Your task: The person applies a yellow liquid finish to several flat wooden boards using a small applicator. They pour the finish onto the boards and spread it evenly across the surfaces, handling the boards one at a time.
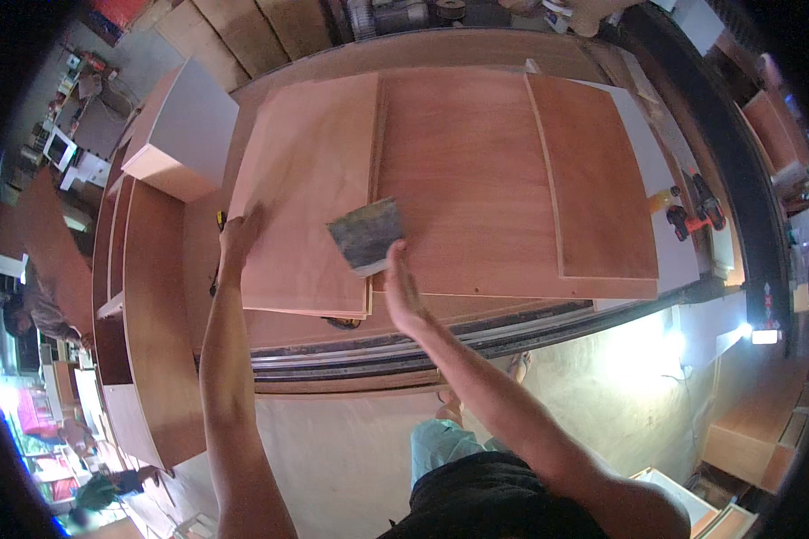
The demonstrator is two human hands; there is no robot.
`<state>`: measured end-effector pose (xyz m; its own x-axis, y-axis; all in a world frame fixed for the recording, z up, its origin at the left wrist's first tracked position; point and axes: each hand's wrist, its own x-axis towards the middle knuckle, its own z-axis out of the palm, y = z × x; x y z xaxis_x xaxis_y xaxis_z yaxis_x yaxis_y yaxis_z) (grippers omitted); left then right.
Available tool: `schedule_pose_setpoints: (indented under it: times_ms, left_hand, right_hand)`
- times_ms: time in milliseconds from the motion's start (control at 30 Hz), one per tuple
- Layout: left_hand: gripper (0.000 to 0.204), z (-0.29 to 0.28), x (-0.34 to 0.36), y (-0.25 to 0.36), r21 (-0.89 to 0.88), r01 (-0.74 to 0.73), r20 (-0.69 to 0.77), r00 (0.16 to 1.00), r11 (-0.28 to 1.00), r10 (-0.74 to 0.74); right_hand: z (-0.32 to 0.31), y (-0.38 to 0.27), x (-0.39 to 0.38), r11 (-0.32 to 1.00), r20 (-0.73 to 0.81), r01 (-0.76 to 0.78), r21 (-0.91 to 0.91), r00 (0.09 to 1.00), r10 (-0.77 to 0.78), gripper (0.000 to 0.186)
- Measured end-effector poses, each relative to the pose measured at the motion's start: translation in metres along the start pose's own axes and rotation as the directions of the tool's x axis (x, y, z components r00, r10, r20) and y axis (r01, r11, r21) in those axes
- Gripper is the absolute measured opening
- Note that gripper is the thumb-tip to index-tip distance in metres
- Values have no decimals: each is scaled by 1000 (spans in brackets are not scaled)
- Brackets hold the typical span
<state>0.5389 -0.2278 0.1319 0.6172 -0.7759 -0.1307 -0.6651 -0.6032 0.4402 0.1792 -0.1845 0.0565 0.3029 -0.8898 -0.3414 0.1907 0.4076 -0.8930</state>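
Note:
My right hand (pixel 406 292) pinches the lower right edge of a worn, mottled grey square piece that looks like sandpaper (pixel 367 235). The piece is tilted, above the right edge of a light plywood panel (pixel 310 153). At that panel's left edge, my left hand (pixel 237 238) is closed around the side, its fingertips over the top face. Underneath and to the right lies a larger reddish plywood sheet (pixel 463 180). A smaller, darker board (pixel 595 180) rests on the right end of that sheet.
A wooden cabinet carcass (pixel 166 332) and a white-sided box (pixel 193 135) stand left. At the right end lie a cordless drill (pixel 697 211) and a white panel (pixel 679 247). Metal rails (pixel 395 346) edge the bench's near side. Another person (pixel 45 301) is at far left.

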Motion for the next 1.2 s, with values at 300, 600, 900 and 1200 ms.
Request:
schedule_pose_setpoints:
  times_ms: [300,600,900,1200]
  left_hand:
    - [76,17,-44,23,140,-58,-102,992,989,72]
    - [81,29,-188,18,21,-14,248,969,1000,8]
    - [68,108,-371,50,-746,205,120,977,633,-175]
    - [69,157,-443,125,-459,47,-68,994,887,-88]
  right_hand:
    - [22,-68,-34,996,0,-17,-90,1000,17,87]
    - [-84,-94,-101,981,-179,-47,-186,984,14,91]
    - [-149,-62,-195,951,-479,-126,-283,877,-26,95]
    - [-276,-17,-243,988,-549,147,51,831,-96,82]
